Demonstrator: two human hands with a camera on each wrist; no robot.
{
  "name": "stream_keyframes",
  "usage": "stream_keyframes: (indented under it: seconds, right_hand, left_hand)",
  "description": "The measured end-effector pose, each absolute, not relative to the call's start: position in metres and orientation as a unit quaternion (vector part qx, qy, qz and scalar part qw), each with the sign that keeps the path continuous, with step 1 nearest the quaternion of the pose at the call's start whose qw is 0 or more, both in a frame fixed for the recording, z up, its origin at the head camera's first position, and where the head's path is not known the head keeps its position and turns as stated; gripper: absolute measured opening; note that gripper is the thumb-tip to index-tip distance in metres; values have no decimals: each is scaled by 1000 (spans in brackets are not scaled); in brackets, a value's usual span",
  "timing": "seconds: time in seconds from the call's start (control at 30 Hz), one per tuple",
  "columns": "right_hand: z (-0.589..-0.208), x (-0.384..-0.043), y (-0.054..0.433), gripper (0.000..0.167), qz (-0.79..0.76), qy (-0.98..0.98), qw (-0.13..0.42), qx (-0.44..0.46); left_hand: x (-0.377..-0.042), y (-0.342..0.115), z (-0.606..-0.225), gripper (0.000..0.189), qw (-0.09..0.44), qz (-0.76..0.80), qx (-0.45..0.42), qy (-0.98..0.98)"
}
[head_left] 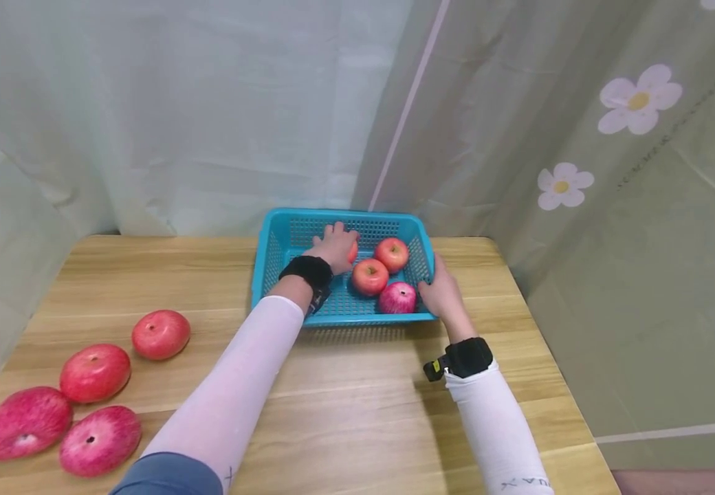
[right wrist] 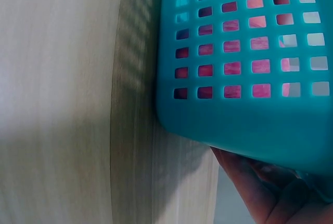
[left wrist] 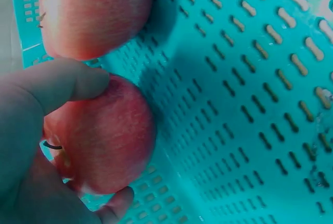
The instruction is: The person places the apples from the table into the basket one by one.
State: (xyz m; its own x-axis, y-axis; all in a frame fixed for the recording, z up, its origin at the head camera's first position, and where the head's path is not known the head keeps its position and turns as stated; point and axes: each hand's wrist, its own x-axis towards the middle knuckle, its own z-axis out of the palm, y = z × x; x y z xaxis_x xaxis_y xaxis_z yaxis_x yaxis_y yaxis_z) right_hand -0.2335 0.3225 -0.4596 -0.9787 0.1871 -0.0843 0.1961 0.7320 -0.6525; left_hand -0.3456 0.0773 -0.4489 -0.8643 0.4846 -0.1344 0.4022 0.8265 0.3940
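A blue plastic basket point(head_left: 357, 320) with slotted walls stands at the back of the table. Inside it, my left hand point(head_left: 334, 249) grips a red apple point(left wrist: 112, 135), thumb on one side and fingers on the other; the hand hides much of it in the head view. To its right in the basket are two more red apples point(head_left: 370, 277) and a pinkish-purple apple point(head_left: 398, 298). My right hand point(head_left: 443, 292) holds the basket's right end, thumb over the rim and fingers along the outside wall.
On the table's left side lie several loose apples: two smooth red ones point(head_left: 95, 372) and two streaked darker ones point(head_left: 100, 441). The wooden table point(head_left: 357, 412) ends at a pale curtain point(head_left: 227, 117) behind the basket. Flower-printed cloth point(head_left: 648, 275) hangs at the right.
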Motion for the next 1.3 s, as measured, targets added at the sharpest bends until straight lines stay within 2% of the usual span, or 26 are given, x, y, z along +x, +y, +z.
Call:
stream_keyframes:
  seconds: [0.43, 0.67, 0.9, 1.07, 1.3]
  right_hand:
    - [-459, -231, 325, 76, -351, 931, 2, 100]
    - [-459, -231, 327, 76, -349, 931, 6, 104]
    - [-460, -233, 328, 76, -348, 932, 7, 106]
    - [-460, -233, 327, 76, -347, 932, 7, 106]
    - [-459, -236, 326, 76, -349, 931, 12, 106]
  left_hand:
    - [-343, 83, -458, 76, 120, 176, 254, 944]
    - [-343, 83, -459, 68, 108, 167, 275, 941]
    - [-345, 86, -457, 56, 74, 172, 286, 940]
    - [-344, 87, -456, 47, 78, 187, 283, 937]
    - [-346, 84, -457, 49, 82, 181, 277, 940]
